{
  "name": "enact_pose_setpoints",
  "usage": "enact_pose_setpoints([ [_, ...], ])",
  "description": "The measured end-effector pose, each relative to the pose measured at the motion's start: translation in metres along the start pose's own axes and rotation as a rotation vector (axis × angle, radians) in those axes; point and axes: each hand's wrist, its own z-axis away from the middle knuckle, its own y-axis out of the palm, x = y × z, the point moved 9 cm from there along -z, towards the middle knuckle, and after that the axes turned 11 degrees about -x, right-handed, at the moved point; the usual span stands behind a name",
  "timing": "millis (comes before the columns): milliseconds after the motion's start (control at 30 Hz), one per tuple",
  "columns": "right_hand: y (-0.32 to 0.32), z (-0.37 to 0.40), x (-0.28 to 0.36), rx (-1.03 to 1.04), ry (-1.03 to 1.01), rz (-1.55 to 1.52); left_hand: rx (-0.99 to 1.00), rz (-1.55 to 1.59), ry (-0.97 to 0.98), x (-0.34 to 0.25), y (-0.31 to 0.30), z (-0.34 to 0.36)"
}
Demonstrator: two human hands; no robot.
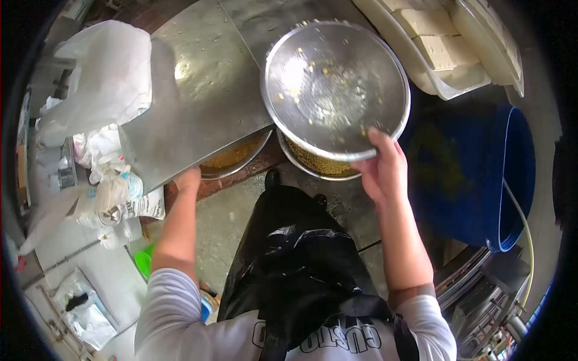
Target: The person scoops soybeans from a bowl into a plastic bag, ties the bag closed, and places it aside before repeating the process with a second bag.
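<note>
My right hand (385,165) is closed on the near right rim of a large metal bowl (343,84). The bowl is tilted toward me, and a few yellowish beans or grains cling to its wet inside and rim. Partly below it stands another metal bowl full of yellowish beans or grains (319,161). My left hand (188,179) is at the near edge of the steel table (205,78), its fingers hidden under the edge. Beside that hand, a metal bowl with orange-brown contents (235,156) shows partly from beneath the table.
A blue barrel (469,174) stands at my right, with a hose (522,222) over it. White trays with pale blocks (436,42) sit at the upper right. White plastic bags (111,78) lie on the left, and a green container (143,262) is lower down.
</note>
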Motion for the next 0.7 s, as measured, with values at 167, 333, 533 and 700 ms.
enact_pose_setpoints([
  [167,0.018,-0.004,-0.029,0.028,-0.207,-0.184,0.061,0.132,-0.014,0.017,0.02,-0.07],
  [333,-0.003,-0.107,-0.164,-0.186,-0.45,0.938,-0.035,0.509,-0.173,0.025,0.038,-0.08],
  [533,0.107,-0.243,-0.268,0.056,-0.328,0.182,-0.057,0.816,-0.299,0.029,0.045,-0.074],
  [700,0.121,-0.257,-0.272,-0.054,-0.503,0.586,-0.064,0.924,-0.351,0.034,0.042,-0.066],
])
